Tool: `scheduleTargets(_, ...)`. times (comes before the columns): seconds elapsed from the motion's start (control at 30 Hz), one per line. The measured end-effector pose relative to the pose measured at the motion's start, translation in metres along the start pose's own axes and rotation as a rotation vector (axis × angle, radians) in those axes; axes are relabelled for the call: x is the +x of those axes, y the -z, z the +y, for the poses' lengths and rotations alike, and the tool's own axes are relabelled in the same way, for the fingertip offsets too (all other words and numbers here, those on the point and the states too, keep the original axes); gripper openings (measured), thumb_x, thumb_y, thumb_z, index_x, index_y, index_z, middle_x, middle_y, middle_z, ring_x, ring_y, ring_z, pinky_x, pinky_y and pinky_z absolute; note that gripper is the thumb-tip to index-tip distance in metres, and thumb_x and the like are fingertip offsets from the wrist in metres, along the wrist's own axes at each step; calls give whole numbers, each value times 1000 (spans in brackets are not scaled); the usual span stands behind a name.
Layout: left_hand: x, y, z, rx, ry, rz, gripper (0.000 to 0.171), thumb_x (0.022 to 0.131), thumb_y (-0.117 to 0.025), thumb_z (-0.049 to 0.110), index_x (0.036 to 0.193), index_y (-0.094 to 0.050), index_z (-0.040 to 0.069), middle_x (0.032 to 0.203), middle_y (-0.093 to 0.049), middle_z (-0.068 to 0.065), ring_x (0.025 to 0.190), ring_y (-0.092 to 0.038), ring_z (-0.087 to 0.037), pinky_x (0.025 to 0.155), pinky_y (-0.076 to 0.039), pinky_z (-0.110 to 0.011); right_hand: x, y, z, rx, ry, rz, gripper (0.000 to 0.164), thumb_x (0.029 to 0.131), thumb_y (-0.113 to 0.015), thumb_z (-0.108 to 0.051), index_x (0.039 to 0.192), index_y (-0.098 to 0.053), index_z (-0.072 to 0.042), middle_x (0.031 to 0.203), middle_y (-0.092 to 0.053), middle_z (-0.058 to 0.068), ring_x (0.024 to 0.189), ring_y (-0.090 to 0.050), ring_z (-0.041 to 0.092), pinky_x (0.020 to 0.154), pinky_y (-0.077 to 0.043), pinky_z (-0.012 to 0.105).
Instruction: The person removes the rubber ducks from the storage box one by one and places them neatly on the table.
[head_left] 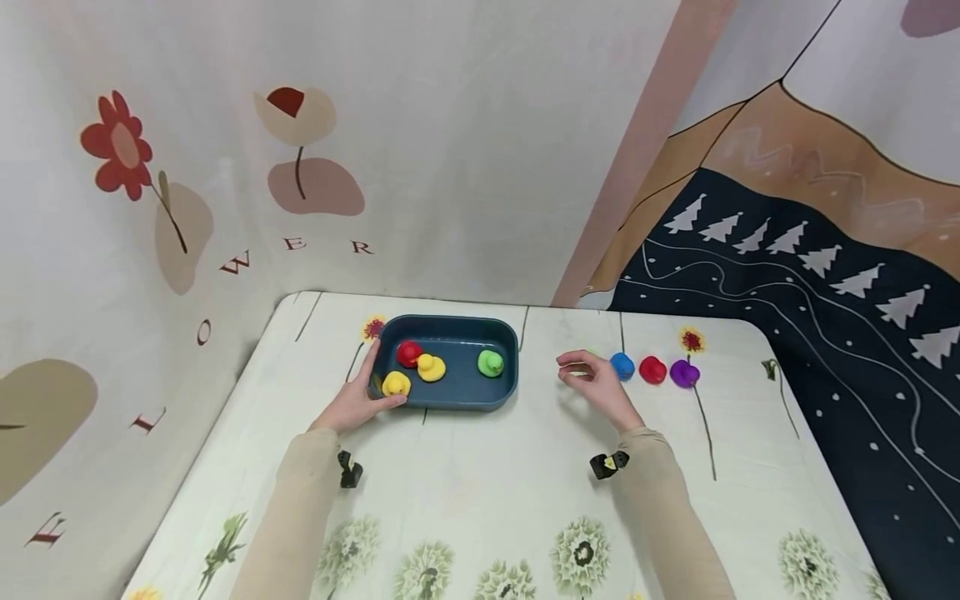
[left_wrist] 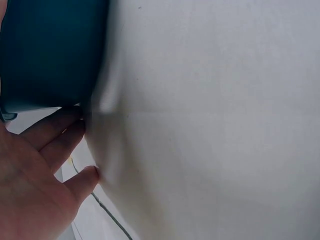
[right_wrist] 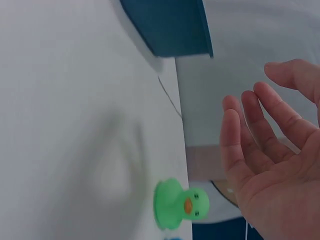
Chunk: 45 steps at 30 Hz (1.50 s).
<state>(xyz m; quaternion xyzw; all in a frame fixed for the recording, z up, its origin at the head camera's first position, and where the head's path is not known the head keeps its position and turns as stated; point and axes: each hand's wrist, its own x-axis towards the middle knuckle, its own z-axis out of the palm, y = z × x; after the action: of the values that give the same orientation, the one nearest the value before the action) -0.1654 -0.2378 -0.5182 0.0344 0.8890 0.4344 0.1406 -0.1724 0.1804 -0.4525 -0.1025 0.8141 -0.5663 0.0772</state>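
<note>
My left hand [head_left: 358,402] grips the left near corner of a dark blue tray [head_left: 465,403], thumb along the near side and fingers at the left wall. In the left wrist view, fingertips touch the tray's side [left_wrist: 50,55]. Inside it sit a red duck [head_left: 408,353], a yellow duck [head_left: 431,368], another yellow duck [head_left: 396,384] and a green duck [head_left: 491,363]. Right of the tray, my right hand [head_left: 596,390] hovers above the table with bent, parted fingers and holds nothing. A second green duck [right_wrist: 175,202], mostly hidden by that hand in the head view, stands below it.
Right of my right hand, a blue duck [head_left: 622,367], a red duck [head_left: 652,370] and a purple duck [head_left: 684,373] stand in a row. A flower-printed white cloth [head_left: 480,483] covers the table. Printed curtains [head_left: 450,150] hang behind.
</note>
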Motion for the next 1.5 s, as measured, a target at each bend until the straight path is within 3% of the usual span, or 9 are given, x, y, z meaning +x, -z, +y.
scheduleTargets(0.1, 0, -1, 0, 0, -3, -1, 111, 84, -74, 42, 154, 11, 31, 159, -5, -19, 137, -21, -51, 103, -23, -68, 1, -8, -1, 6, 8, -25, 28, 92, -62, 3, 117, -59, 13, 118, -59, 27, 110, -57, 40, 94, -47, 48)
scheduleTargets(0.33, 1, 0, -1, -2, -10, -2, 111, 84, -74, 41, 154, 12, 32, 160, -5, -19, 136, -22, -52, 103, -23, -69, 17, -31, 26, 5, 61, -51, 24, 90, -65, 0, 114, -63, 4, 114, -63, 21, 103, -62, 32, 88, -51, 36)
scheduleTargets(0.5, 1, 0, -1, 8, -6, -8, 111, 85, -74, 42, 154, 12, 31, 159, -5, -19, 135, -23, -53, 103, -24, -69, 18, -48, 17, -11, 89, -91, 25, 90, -64, 0, 115, -64, 4, 114, -64, 20, 103, -62, 31, 87, -51, 38)
scheduleTargets(0.73, 1, 0, 0, 15, 17, -11, 111, 84, -74, 42, 154, 12, 32, 159, -7, -20, 134, -24, -54, 103, -24, -69, 10, -68, -18, 5, 148, -173, 22, 90, -62, 5, 111, -61, 12, 106, -64, 23, 100, -61, 36, 84, -51, 43)
scheduleTargets(1.03, 2, 0, -2, 17, -5, -4, 111, 85, -74, 42, 154, 13, 32, 159, -8, -20, 134, -25, -54, 102, -25, -69, 29, -97, 1, 3, 141, -204, 25, 90, -64, -1, 114, -63, 6, 113, -63, 23, 98, -62, 24, 82, -52, 30)
scheduleTargets(1.5, 3, -1, -2, 19, 9, -3, 111, 85, -73, 42, 154, 13, 33, 159, -7, -20, 135, -23, -54, 102, -23, -69, 48, -137, -12, -27, 106, -278, 25, 90, -65, -4, 114, -63, 5, 112, -63, 20, 95, -63, 20, 82, -51, 27)
